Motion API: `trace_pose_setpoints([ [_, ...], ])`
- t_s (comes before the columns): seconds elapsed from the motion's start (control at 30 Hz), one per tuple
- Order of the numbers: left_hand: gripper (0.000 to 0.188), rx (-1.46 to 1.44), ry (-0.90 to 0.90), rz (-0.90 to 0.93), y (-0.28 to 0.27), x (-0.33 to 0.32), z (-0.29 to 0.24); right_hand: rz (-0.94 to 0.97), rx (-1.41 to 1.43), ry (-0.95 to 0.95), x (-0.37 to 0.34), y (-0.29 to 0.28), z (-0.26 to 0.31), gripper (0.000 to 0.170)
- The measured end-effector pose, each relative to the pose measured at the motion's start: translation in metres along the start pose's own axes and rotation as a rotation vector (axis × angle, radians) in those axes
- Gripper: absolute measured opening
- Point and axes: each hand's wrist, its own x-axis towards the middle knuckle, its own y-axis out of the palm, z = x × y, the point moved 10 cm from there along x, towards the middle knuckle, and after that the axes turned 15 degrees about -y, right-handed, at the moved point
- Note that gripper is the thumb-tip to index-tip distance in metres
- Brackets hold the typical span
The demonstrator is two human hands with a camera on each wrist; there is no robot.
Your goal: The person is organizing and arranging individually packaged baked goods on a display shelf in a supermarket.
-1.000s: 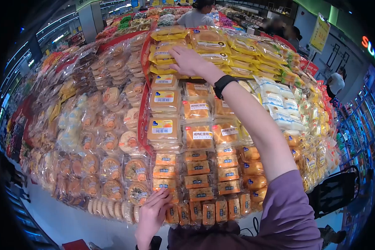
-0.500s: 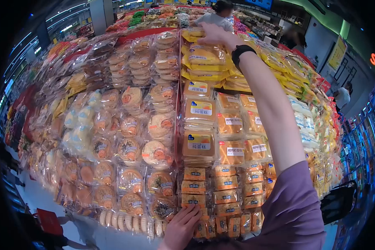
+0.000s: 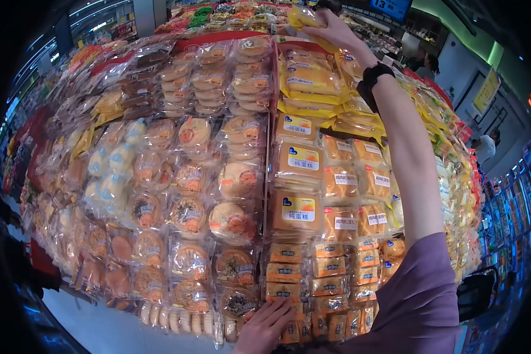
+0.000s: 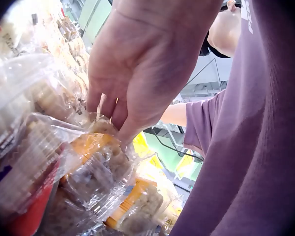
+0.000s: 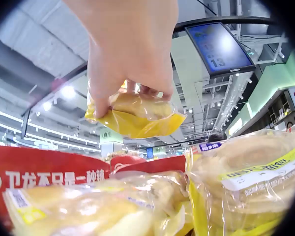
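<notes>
At the top of the head view, my right hand (image 3: 336, 32) grips a bread packet (image 3: 302, 19) in clear and yellow wrap. In the right wrist view this packet (image 5: 142, 125) hangs above the stacked bread, with thumb and fingers round its top. Below it lie more yellow-wrapped bread packets (image 3: 310, 82). My left hand (image 3: 266, 325) rests at the front edge of the display, its fingers on small wrapped cakes (image 3: 283, 292) with orange labels. From the left wrist view, the fingertips of the left hand (image 4: 142, 64) are down among the clear wrappers.
Square cake packs (image 3: 295, 209) stand in stacks mid-display. Left of a red divider (image 3: 271, 118) are round pastries (image 3: 233, 221) in clear wrap. A red printed board (image 5: 49, 164) runs behind the bread. Blue-lit shelves (image 3: 507, 206) are at the right.
My right hand has gone from resting on the yellow bread stack to holding one packet raised above it. The head view has swung left. My left hand stays on the small cakes.
</notes>
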Motion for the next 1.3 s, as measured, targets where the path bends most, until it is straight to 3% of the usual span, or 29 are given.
trace_pose_setpoints([
  [0.1, 0.034, -0.051, 0.025, -0.028, -0.002, -0.004, 0.001, -0.057, 0.218, 0.058, 0.000, -0.013, -0.018, 0.085],
  [0.23, 0.034, -0.043, 0.038, -0.015, -0.003, -0.004, 0.000, 0.187, 0.125, 0.019, -0.016, 0.007, 0.002, 0.080],
  [0.33, 0.034, -0.035, 0.043, -0.015, -0.004, -0.003, -0.001, 0.279, 0.241, -0.097, -0.030, 0.034, 0.025, 0.083],
  [0.37, 0.034, -0.033, 0.042, -0.016, -0.005, -0.003, -0.002, 0.302, 0.161, -0.183, -0.035, 0.041, 0.036, 0.074],
  [0.47, 0.033, -0.015, 0.043, -0.013, -0.006, -0.003, -0.005, 0.333, -0.001, -0.210, -0.039, 0.044, 0.060, 0.068],
  [0.6, 0.035, 0.043, 0.000, 0.007, -0.005, 0.003, -0.006, 0.429, -0.070, -0.194, -0.042, 0.057, 0.051, 0.069],
  [0.7, 0.034, 0.050, 0.003, -0.011, -0.004, 0.000, -0.004, 0.360, -0.228, -0.254, -0.048, 0.068, 0.053, 0.070],
  [0.83, 0.034, 0.059, -0.004, -0.022, -0.007, 0.000, -0.008, 0.399, -0.279, -0.039, -0.060, 0.050, 0.070, 0.077],
  [0.93, 0.034, 0.073, 0.030, -0.041, -0.007, 0.000, -0.009, -0.025, -0.100, -0.090, -0.060, 0.011, 0.103, 0.079],
  [0.97, 0.034, 0.071, 0.044, -0.048, -0.006, -0.001, -0.008, -0.120, -0.069, -0.140, -0.072, 0.001, 0.123, 0.071],
  [1.07, 0.033, 0.073, 0.063, -0.014, -0.005, -0.002, -0.009, 0.002, -0.153, -0.333, -0.117, -0.013, 0.216, 0.059],
  [1.17, 0.031, 0.068, 0.077, -0.047, -0.006, -0.002, -0.010, 0.135, -0.286, -0.538, -0.169, -0.011, 0.260, 0.047],
  [1.27, 0.028, 0.060, 0.076, -0.070, -0.008, 0.000, -0.016, 0.283, -0.328, -0.418, -0.210, -0.018, 0.227, 0.046],
  [1.3, 0.028, 0.079, 0.072, -0.082, -0.008, -0.001, -0.017, 0.227, -0.364, -0.398, -0.223, -0.027, 0.209, 0.043],
])
